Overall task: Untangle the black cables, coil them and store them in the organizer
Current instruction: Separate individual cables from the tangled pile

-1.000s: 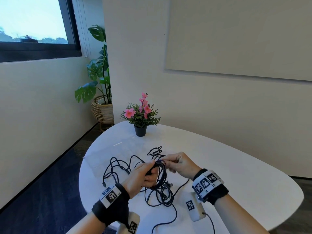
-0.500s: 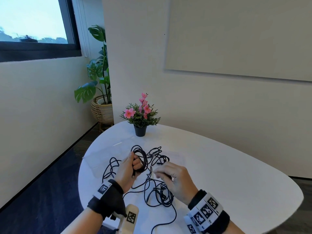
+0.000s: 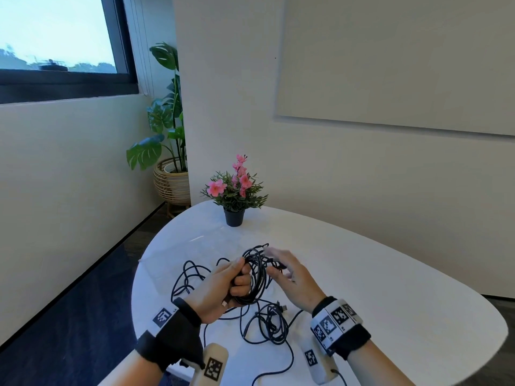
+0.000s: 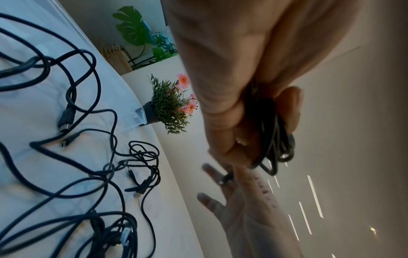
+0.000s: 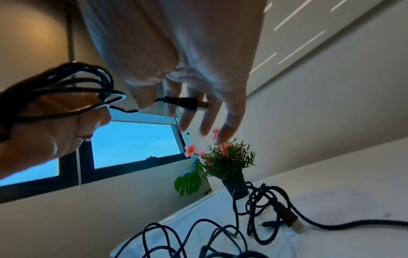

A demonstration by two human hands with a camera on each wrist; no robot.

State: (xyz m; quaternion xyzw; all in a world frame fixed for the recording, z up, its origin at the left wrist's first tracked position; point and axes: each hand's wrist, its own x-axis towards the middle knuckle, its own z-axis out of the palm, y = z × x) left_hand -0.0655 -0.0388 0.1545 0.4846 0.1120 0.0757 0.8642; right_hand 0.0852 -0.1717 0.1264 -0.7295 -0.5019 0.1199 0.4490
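A white oval table (image 3: 390, 296) bears loose black cables (image 3: 267, 324) and a potted flower (image 3: 234, 190).

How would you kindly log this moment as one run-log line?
left hand: grips coiled cable | right hand: fingers spread by plug end | loose cables: tangled on table

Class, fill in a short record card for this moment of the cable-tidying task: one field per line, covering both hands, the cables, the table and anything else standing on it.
left hand: fingers curled in a grip round the coiled black cable, held above the table
right hand: fingers spread, motion-blurred, beside the coil; the coil's loose plug end is at its fingers
loose black cables: lying tangled on the table
round white table: carries the cables
small pink-flowered plant in a black pot: upright at the far edge
organizer: not clearly made out
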